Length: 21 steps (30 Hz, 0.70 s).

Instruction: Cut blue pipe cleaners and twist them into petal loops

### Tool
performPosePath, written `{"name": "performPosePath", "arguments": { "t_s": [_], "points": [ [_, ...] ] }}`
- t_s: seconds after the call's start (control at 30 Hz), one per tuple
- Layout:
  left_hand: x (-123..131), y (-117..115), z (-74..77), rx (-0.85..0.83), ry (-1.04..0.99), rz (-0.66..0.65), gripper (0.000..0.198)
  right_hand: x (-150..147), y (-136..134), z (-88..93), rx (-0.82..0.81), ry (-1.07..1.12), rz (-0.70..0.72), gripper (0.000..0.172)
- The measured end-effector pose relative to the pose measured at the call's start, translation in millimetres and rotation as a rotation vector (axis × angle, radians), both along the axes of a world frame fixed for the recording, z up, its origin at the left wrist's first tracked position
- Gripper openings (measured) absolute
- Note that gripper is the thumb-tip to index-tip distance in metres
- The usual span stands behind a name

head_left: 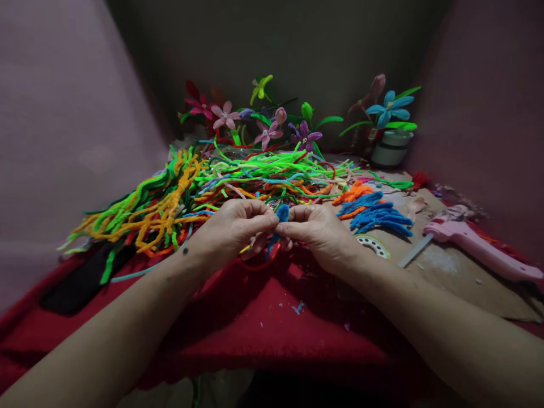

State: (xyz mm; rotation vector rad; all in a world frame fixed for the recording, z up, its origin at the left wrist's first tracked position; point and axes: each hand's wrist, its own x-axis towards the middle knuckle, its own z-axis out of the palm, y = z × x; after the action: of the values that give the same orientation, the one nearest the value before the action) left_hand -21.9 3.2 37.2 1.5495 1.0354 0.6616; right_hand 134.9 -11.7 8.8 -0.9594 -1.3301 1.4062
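Both my hands meet over the middle of the table, around a blue pipe cleaner (283,213) bent into a small petal-like loop. My left hand (246,222) pinches it from the left side between thumb and fingers. From the right, my right hand (312,226) pinches the same piece with thumb and forefinger. Its lower end hangs down between the fingers and is partly hidden. Just beyond my hands lies a big heap of pipe cleaners (272,170) in green, orange, red and other colours. A pile of bent blue pipe cleaners (378,214) rests to the right.
A pink glue gun (480,241) lies on a cardboard sheet (459,283) at the right. Tape (374,246) sits near my right wrist. A black phone-like slab (80,283) lies at the left. Fuzzy flowers (267,133) and a jar (391,148) stand at the back.
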Motion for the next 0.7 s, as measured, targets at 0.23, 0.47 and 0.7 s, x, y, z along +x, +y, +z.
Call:
{"name": "performPosePath", "arguments": {
  "t_s": [0.23,0.47,0.7],
  "points": [
    [1.9,0.7,0.3,0.018,-0.168,0.074,0.014,-4.6,-4.7,2.8,-0.071,0.100,0.047,0.017],
    [-0.2,2.8,-2.3,-0.065,-0.058,0.051,0.014,-2.2,-2.2,-0.3,0.087,-0.095,-0.100,0.022],
    [2.7,2.0,-3.8,-0.126,-0.069,0.048,0.010,-1.8,-4.7,-7.5,0.544,-0.581,-0.278,0.015]
  ]
}}
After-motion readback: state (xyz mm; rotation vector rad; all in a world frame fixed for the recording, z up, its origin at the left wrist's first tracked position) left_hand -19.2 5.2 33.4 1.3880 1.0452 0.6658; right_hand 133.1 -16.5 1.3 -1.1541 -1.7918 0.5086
